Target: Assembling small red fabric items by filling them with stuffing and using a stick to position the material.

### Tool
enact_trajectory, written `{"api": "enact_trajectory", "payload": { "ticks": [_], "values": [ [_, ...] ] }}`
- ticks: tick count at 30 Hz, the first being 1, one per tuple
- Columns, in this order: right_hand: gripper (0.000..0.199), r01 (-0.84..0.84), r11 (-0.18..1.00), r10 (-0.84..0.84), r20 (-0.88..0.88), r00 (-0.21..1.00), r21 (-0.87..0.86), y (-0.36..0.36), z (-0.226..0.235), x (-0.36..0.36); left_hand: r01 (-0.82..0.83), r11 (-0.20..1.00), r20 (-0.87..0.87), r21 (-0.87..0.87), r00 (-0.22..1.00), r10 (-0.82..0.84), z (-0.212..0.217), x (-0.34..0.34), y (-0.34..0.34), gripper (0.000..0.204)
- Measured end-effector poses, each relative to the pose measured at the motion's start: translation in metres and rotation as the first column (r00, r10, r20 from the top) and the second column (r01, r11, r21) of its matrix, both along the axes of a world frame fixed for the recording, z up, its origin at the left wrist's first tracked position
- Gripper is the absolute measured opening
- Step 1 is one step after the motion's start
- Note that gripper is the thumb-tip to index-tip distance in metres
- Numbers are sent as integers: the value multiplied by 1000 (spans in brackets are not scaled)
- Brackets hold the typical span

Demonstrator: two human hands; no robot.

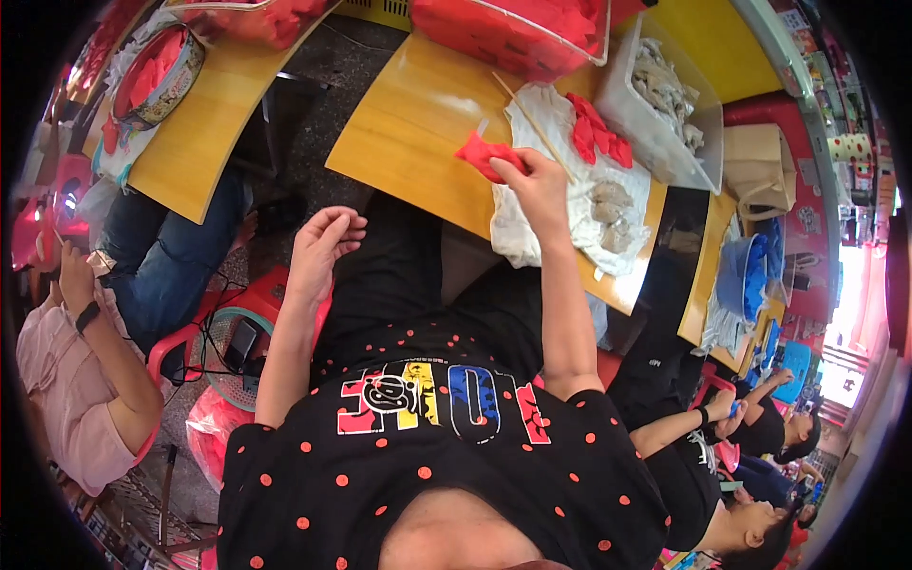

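Observation:
My right hand (532, 188) is closed over the near part of the wooden table (408, 123), pinching a small red piece of soft material (483, 155). A thin pale tip sticks up from that red piece. My left hand (326, 247) hangs in front of the table edge, its fingers loosely curled and nothing visible in them. Beside my right hand a white cloth (521, 223) lies on the table. On it are small clear packets with brownish contents (613, 211), more red pieces (597, 133) and a thin wooden stick (532, 119).
A clear bin of packets (665, 100) stands at the table's right, and a bin of red pieces (518, 38) at the back. On the left table sits a round patterned container (161, 81). One person (85, 380) sits at left, others at right. A mesh basket (233, 351) stands by my left arm.

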State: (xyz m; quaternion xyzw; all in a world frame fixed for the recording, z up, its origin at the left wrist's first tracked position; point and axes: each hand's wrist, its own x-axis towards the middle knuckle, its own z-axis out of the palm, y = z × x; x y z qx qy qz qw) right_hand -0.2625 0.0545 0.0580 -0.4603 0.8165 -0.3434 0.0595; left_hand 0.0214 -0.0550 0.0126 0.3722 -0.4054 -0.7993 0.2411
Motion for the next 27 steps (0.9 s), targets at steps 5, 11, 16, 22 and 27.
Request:
{"api": "enact_trajectory", "payload": {
  "ticks": [5,11,16,22,27],
  "values": [
    [18,-57,995,93,556,826,-83,-12,11,-9,-35,999,-99,4,994,35,-1,3,-8,16],
    [17,43,954,274,921,276,-297,-19,22,2,-7,999,-171,51,985,16,3,4,-10,14],
    [21,18,994,-45,265,963,104,-27,6,10,74,979,-39,-188,996,-83,29,-26,6,15],
    [25,53,993,16,586,810,-101,-26,31,59,159,222,206,-962,956,207,45,-91,6,59],
    [38,44,957,128,555,822,-285,-11,21,45,38,908,-122,-416,988,-97,30,-109,-3,37]
  ]
}}
